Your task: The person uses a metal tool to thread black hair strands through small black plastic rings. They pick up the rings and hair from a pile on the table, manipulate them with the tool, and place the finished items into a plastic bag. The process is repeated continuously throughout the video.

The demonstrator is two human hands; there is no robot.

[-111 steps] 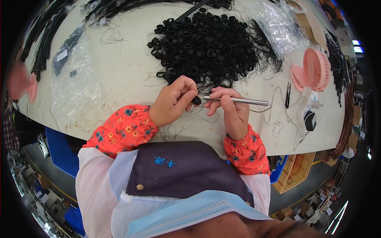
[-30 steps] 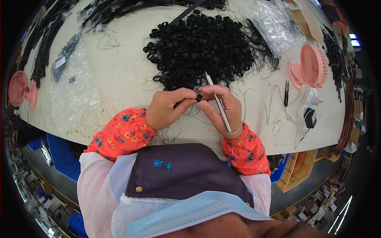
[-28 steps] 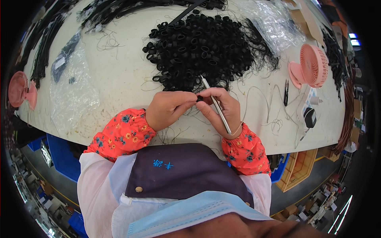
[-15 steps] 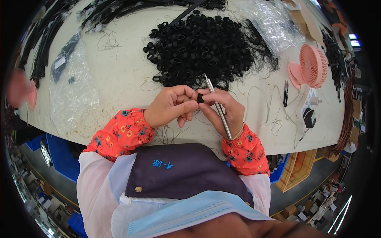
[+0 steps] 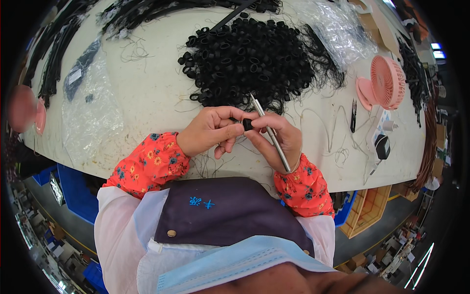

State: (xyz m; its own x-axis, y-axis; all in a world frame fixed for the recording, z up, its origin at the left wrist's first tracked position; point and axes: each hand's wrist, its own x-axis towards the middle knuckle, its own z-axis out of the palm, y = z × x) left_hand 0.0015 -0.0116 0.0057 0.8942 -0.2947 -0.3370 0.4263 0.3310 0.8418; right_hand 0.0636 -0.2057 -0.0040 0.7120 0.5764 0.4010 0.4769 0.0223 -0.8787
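Note:
A small black loop [image 5: 247, 124] is between the fingertips of both hands, over the near middle of the table. My left hand [image 5: 209, 131] is closed, thumb and forefinger pinching the loop from its left side. From the other side my right hand [image 5: 290, 133] grips it with thumb and fingertips. That hand also keeps a slim silver pen-shaped tool [image 5: 270, 133] across the fingers, its thin tip pointing away from me. Just beyond lies a large heap of similar black loops [image 5: 245, 61], with loose black threads at its right side.
Black straps [image 5: 147, 14] lie along the far edge, clear plastic bags [image 5: 90, 117] at left and far right. On the right stand a pink fan [image 5: 387, 82], a dark pen-like tool [image 5: 353, 115] and a power strip [image 5: 379, 128]. Blue bins [image 5: 78, 196] sit below the table edge.
The loop has turned a little between my fingertips and shows more of its side. The silver tool's tip has shifted slightly left and nearer to me.

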